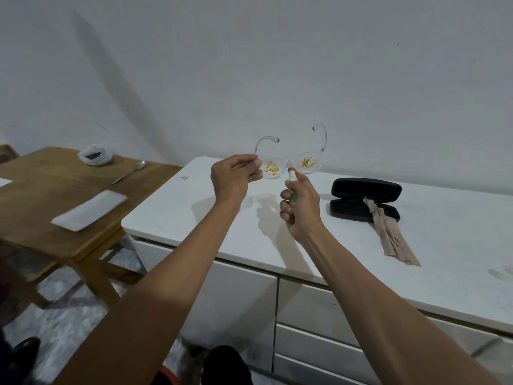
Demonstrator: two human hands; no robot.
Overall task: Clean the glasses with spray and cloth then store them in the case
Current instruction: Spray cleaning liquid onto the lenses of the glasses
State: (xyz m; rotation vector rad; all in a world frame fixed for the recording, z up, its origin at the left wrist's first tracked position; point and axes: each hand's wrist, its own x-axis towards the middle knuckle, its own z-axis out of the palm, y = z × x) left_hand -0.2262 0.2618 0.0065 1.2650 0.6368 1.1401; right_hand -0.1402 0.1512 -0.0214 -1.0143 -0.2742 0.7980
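Left hand (231, 173): pinching glasses (288, 162), yellow-smeared, aloft above surface (194, 207). Right hand (298, 207): wrapped round spray bottle (292, 187), mostly hidden, nozzle just beneath glasses. Right of glasses: open case (365, 198), cloth (388, 232) draped over its edge.

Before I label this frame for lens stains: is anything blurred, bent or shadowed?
Head view: the yellow stains on the glasses read sharply; the clear frame nearly vanishes against the grey wall. Wide-angle bending curves the white cabinet edge. Soft shadows of the left hand and right hand fall on the cabinet top. The wooden table is slightly smeared.
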